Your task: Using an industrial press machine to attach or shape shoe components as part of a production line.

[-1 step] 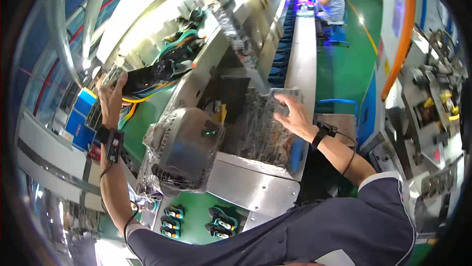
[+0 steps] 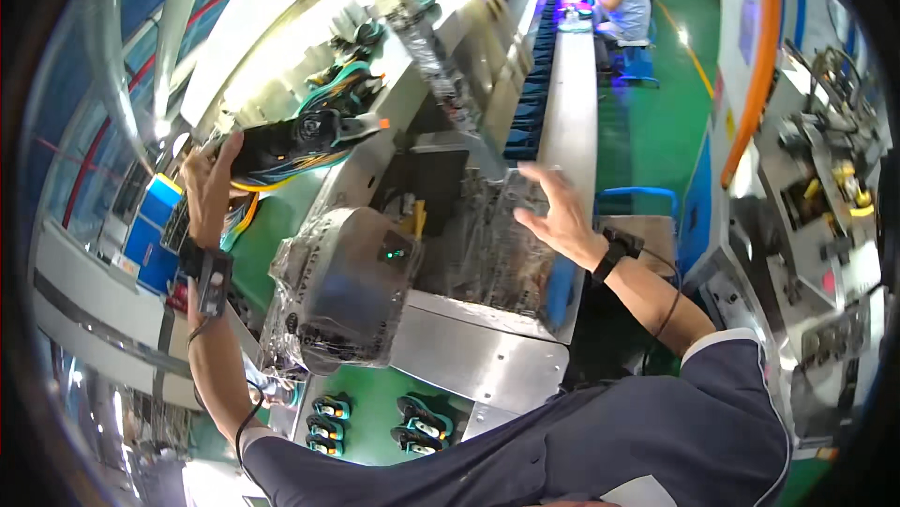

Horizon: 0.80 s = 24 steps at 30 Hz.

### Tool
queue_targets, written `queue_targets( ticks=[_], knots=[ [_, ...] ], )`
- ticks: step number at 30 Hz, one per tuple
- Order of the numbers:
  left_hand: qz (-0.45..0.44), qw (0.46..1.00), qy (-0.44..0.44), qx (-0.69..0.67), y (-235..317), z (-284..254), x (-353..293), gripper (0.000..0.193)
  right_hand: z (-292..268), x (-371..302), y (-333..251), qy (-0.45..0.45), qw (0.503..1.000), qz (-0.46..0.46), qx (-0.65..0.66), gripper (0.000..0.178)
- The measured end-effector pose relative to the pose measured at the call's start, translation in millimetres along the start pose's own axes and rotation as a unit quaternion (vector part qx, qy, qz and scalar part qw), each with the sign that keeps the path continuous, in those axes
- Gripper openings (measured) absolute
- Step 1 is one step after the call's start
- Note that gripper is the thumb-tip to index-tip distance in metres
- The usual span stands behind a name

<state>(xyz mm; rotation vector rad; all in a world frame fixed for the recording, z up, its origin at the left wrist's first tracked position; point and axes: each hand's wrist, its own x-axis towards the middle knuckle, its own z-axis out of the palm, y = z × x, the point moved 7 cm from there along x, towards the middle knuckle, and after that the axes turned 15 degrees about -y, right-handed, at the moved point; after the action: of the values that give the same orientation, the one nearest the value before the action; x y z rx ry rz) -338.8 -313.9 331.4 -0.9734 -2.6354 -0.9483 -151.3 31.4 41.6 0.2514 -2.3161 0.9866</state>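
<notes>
My left hand [image 2: 210,186] is closed round one end of a black shoe [image 2: 295,148], which has a sole edge of yellow, blue and orange. The shoe lies level above a green surface, its other end with a small orange tab pointing right. My right hand [image 2: 561,219] holds nothing; its thumb and fingers are spread over a bench part wrapped in clear film [image 2: 502,249]. Between my hands stands a film-wrapped machine housing [image 2: 352,287] with small green lights. Part of my left fingers is hidden behind the shoe.
More shoes [image 2: 352,85] lie behind the held one. A film-wrapped metal post [image 2: 436,67] rises in the middle. Beyond it runs a conveyor [image 2: 532,99]. Small shoes [image 2: 420,423] rest on the green surface below. A person [image 2: 623,1] sits far off; an orange pipe [image 2: 755,67] curves at right.
The shoe has turned slightly in my left hand and now shows more of its side and sole edge. My right hand has shifted a little up and left, still open.
</notes>
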Motion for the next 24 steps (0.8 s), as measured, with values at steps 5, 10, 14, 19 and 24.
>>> queue_targets(
  ticks=[5, 10, 14, 19, 24],
  knots=[
    [0.153, 0.972, -0.151, -0.096, 190, 109, -26, 0.041, -152, -35, -134, 0.123, 0.978, -0.152, -0.077, 0.083],
    [0.277, 0.910, -0.287, -0.110, 355, 245, -76, 0.036, -212, -152, -126, 0.157, 0.984, -0.010, -0.087, 0.082],
    [0.339, 0.847, -0.389, -0.130, 468, 342, -117, 0.032, -289, -262, -131, 0.268, 0.957, 0.072, -0.091, 0.076],
    [0.378, 0.702, -0.558, -0.229, 611, 485, -172, 0.040, -381, -417, -108, 0.447, 0.883, 0.143, -0.003, 0.070],
    [0.358, 0.529, -0.660, -0.396, 699, 661, -275, 0.046, -457, -555, -132, 0.543, 0.749, 0.334, -0.177, 0.064]
  ],
)
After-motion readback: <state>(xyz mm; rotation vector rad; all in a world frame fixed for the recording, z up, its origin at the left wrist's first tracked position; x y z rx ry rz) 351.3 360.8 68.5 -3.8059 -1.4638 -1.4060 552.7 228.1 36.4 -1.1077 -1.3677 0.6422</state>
